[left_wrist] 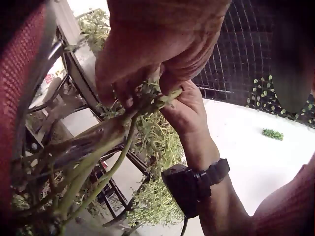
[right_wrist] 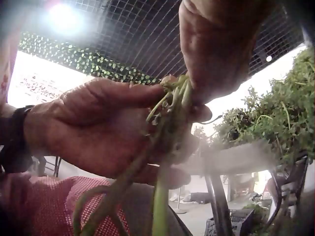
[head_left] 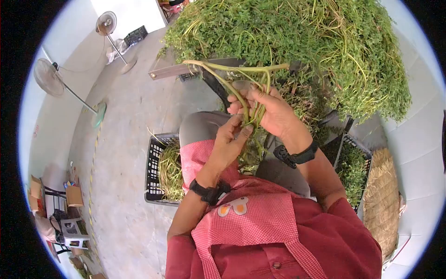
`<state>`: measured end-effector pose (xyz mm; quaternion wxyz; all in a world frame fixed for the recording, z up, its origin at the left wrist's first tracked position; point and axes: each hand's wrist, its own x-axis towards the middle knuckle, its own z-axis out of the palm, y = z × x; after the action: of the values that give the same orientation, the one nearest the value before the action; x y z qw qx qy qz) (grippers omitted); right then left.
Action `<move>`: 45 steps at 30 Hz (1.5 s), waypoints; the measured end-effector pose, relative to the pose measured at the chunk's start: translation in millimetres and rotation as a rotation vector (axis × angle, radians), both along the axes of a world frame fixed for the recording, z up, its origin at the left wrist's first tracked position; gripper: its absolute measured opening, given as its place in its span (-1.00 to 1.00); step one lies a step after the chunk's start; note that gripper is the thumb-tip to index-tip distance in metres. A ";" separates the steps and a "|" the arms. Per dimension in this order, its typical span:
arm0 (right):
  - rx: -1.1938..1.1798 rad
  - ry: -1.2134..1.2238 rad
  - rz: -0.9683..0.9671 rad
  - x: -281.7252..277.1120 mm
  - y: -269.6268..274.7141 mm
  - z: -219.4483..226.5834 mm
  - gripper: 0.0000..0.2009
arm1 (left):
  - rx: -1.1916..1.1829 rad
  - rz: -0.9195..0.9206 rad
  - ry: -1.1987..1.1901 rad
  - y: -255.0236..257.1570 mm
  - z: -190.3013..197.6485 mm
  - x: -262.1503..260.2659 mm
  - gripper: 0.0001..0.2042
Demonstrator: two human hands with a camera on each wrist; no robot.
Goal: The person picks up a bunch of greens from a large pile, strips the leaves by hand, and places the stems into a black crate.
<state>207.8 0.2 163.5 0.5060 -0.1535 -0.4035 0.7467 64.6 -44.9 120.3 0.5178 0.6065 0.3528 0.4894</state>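
Observation:
Both hands work on a small bunch of thick green plant stems (head_left: 254,107) held above the lap. In the head view the left hand (head_left: 227,142) pinches the lower end between thumb and fingers. The right hand (head_left: 281,116) grips the stems a little higher, its thumb laid along them. From there a long bent stem (head_left: 223,66) runs up and across in front of the hands. The right wrist view shows the left hand (right_wrist: 98,123) around the stems, its thumb tip close to the right hand (right_wrist: 221,49). Leafy bits (left_wrist: 147,96) stick out between the fingers in the left wrist view.
A large heap of leafy greens (head_left: 288,32) lies on a table with a pale edge (head_left: 167,70) ahead. Black crates with plant material stand at the left (head_left: 149,172) and right (head_left: 367,162) of the legs. Two standing fans (head_left: 48,76) are off to the left.

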 end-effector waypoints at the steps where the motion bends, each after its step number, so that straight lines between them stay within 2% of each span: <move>1: -0.008 -0.054 -0.019 -0.3 -2.7 0.5 -0.74 | -0.001 -0.033 -0.021 -0.7 -0.9 0.1 -0.73; 3: -0.011 -0.106 -0.037 -1.3 -1.9 -0.1 -0.74 | -0.017 -0.011 -0.010 2.2 -11.3 -3.3 -0.73; 5: 0.219 -0.362 -0.290 -0.7 1.5 -6.9 -0.75 | -0.035 0.006 0.000 1.9 -16.0 -4.7 -0.74; 8: 0.248 -0.425 -0.277 13.5 7.0 -12.3 -0.75 | -0.071 0.002 -0.072 1.1 -13.6 -8.9 -0.79; 11: 0.127 -0.422 -0.332 28.8 5.2 -8.3 -0.78 | -0.093 0.022 -0.047 -4.0 -6.9 -12.9 -0.77; 13: 0.079 -0.425 -0.329 33.6 6.2 -10.8 -0.81 | -0.220 0.009 -0.128 -9.1 1.4 -13.5 -0.71; 15: -0.039 -0.430 -0.216 26.6 -1.6 -7.4 -0.83 | -0.214 -0.023 -0.085 -10.5 3.8 -13.0 -0.68; 16: -0.038 -0.430 -0.217 21.8 -4.1 -11.6 -0.83 | -0.209 -0.056 -0.041 -10.9 4.2 -12.2 -0.64; 18: -0.018 -0.404 -0.059 11.1 -6.2 -20.7 -0.82 | -0.175 -0.064 0.015 -9.3 2.2 -8.3 -0.64; 25: -0.076 -0.334 0.002 5.1 -6.9 -28.9 -0.78 | -0.137 -0.101 0.127 -11.4 6.8 -9.6 -0.65; 29: -0.110 -0.287 0.086 3.1 -11.6 -26.9 -0.77 | -0.171 -0.154 0.022 -13.5 6.5 -5.5 -0.66; 31: -0.137 -0.372 -0.036 -3.5 -17.3 -23.2 -0.79 | -0.135 -0.104 0.064 -13.5 4.6 -4.4 -0.64; 35: -0.128 -0.396 -0.102 7.3 -6.9 -33.7 -0.81 | -0.127 -0.106 0.063 -14.5 -11.0 -4.2 -0.61; 37: -0.119 -0.203 -0.154 16.3 -0.5 -33.8 -0.83 | -0.265 -0.215 0.030 -10.7 -12.1 -8.5 -0.62; 39: -0.095 -0.196 -0.166 30.1 3.9 -29.0 -0.83 | -0.263 -0.210 0.021 -5.8 -16.6 -12.2 -0.59; 41: -0.134 -0.170 -0.341 41.2 8.3 -24.1 -0.83 | -0.272 -0.207 0.013 -3.2 -20.3 -15.2 -0.56; 44: -0.185 -0.120 -0.451 53.6 11.6 -11.9 -0.82 | -0.406 -0.281 -0.182 -0.2 -22.6 -13.0 -0.48; 45: -0.188 -0.103 -0.512 56.7 11.9 -9.6 -0.80 | -0.410 -0.284 -0.183 -1.0 -22.5 -11.8 -0.48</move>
<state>264.5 12.1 154.0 0.6405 -0.3346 -0.3056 0.6200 52.8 -45.8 97.8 0.7231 0.4858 0.3076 0.3829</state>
